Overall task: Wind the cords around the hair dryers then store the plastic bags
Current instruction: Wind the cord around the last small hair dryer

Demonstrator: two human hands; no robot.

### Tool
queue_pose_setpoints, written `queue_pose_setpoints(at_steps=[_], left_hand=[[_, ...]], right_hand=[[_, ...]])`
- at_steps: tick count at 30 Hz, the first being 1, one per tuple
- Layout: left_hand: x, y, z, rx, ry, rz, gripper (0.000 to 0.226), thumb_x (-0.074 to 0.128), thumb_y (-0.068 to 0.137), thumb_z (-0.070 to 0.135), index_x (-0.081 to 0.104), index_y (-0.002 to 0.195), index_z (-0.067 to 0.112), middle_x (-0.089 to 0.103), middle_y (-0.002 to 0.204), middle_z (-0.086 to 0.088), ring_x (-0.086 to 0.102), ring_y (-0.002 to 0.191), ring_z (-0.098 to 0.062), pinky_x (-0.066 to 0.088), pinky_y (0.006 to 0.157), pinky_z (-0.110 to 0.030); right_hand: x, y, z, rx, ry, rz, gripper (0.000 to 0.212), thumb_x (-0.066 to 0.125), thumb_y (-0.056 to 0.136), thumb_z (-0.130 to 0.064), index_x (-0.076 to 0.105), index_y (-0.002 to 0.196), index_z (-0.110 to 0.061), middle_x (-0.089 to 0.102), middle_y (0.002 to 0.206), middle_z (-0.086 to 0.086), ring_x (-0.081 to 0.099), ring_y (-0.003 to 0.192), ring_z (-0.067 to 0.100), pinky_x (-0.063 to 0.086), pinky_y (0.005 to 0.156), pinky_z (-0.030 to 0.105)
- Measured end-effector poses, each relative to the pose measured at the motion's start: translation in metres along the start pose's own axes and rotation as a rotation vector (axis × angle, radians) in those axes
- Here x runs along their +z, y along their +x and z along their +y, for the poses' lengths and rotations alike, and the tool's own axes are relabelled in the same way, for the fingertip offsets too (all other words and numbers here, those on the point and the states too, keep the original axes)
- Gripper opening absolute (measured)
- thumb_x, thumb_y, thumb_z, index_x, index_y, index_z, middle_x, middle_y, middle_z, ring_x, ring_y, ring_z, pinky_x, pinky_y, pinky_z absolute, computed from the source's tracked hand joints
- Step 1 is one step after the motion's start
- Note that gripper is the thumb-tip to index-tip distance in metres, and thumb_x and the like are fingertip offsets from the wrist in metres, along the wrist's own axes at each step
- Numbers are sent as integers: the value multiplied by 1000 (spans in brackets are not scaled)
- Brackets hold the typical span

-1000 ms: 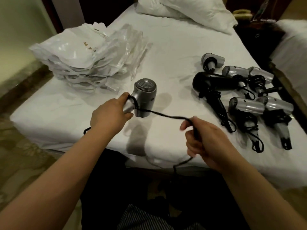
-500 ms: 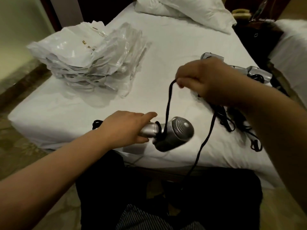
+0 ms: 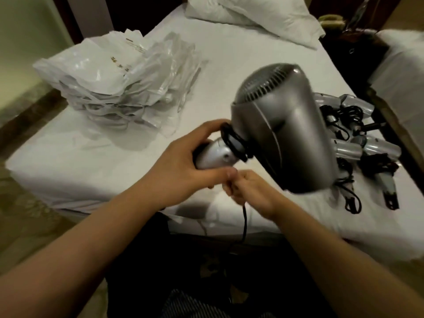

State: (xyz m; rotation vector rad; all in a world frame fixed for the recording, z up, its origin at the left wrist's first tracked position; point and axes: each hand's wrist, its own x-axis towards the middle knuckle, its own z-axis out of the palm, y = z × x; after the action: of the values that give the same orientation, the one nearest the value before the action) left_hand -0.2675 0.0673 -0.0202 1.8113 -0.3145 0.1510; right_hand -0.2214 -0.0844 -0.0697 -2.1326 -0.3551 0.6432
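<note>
Grey plastic, smooth and faintly glossy, forms the bulbous body of the hair dryer [image 3: 286, 134] held up close to the camera, with a round slatted intake grille on its upper rear face. Its paler silver handle [image 3: 213, 154] is rounded and sits in the left hand [image 3: 181, 166], whose grip curls round it from the left with the thumb lying along the underside. Several black loops of cord [image 3: 234, 143] already ring the neck where the handle meets the body. The right hand [image 3: 250, 191] sits just below the handle, touching the left thumb, and its grip is pinched on the loose length of cord, which drops straight down past the bed edge.

The dryer hovers above the white, wrinkled sheet of the bed [image 3: 229, 65] and hides part of the cluster of other hair dryers [image 3: 358, 148] lying on the right side of the bed, silver-barrelled with tangled black cords. On the left side of the bed rests a crumpled, shiny stack of translucent white plastic bags [image 3: 119, 81], with gold lettering on the top one. A soft white pillow [image 3: 257, 17] lies at the far end of the bed.

The held dryer is blurred, and its nozzle end points down and towards the right.
</note>
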Motion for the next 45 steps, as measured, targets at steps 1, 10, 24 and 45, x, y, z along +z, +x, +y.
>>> queue_pose_setpoints(at_steps=[1,10,24,45], left_hand=[[0,4,-4,-50,13,65,57,79,63,27,54,111,43,68,76,11,61,55,-7,50,55,-21],[-28,21,-22,-418,728,173,56,59,76,47,44,126,27,64,98,-4,60,87,-29,49,76,-38],[-23,6,-28,-73,1219,-299,68,47,92,47,18,148,23,44,131,0,51,114,-24,47,81,-38],[-7,-12,-12,-38,406,-207,55,54,63,65,33,113,53,50,105,17,53,96,3,42,81,-10]], right_hand=[[6,0,7,-57,205,-118,51,33,101,-29,58,64,-3,40,43,3,39,44,14,35,52,26],[3,-20,27,-98,-82,-209,31,36,101,-21,59,79,-20,50,55,-7,44,50,2,36,58,17],[-63,-37,-59,-658,-705,124,15,61,87,-24,73,90,-18,67,77,0,57,71,16,47,68,32],[-9,19,41,-126,449,-303,28,47,88,-23,59,72,-4,51,46,-6,41,37,8,36,41,18]])
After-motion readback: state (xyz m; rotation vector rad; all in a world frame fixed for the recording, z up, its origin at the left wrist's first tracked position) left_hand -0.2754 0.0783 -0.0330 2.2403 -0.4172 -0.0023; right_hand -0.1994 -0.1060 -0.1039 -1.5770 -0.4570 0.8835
